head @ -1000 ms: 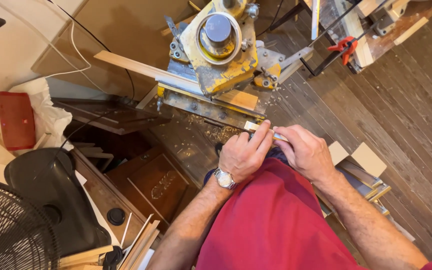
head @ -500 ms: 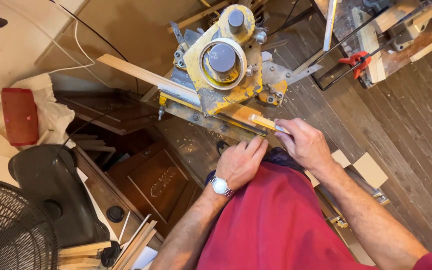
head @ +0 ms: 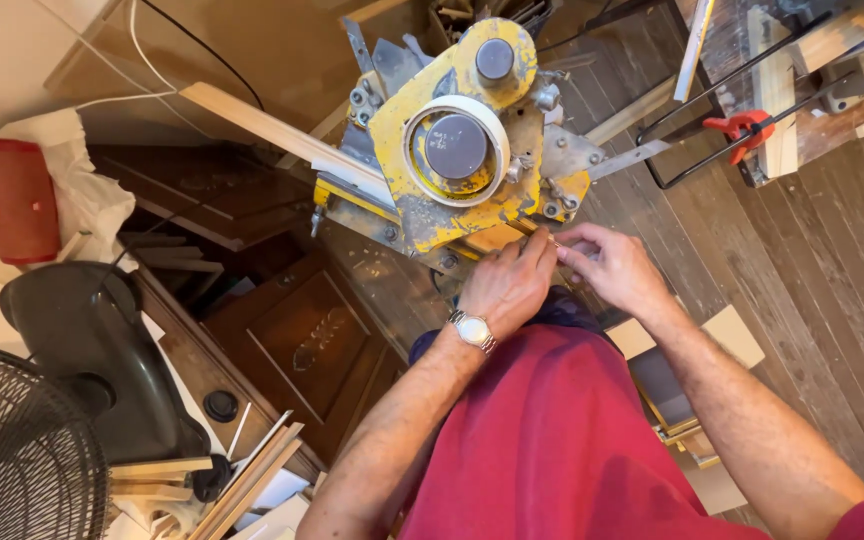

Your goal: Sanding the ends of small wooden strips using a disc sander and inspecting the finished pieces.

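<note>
Now both hands' fingers [head: 542, 250] pinch wood piece [head: 495, 238].

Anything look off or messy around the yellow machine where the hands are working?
Nothing is broken. The yellow machine has chipped, worn paint, and wood shavings litter its bed. A roll of tape sits around its round top. Both hands, left and right, meet at its front edge.

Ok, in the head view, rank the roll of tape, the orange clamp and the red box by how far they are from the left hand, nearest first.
1. Roll of tape, on the yellow machine just above the left hand.
2. Orange clamp, upper right.
3. Red box, far left.
</note>
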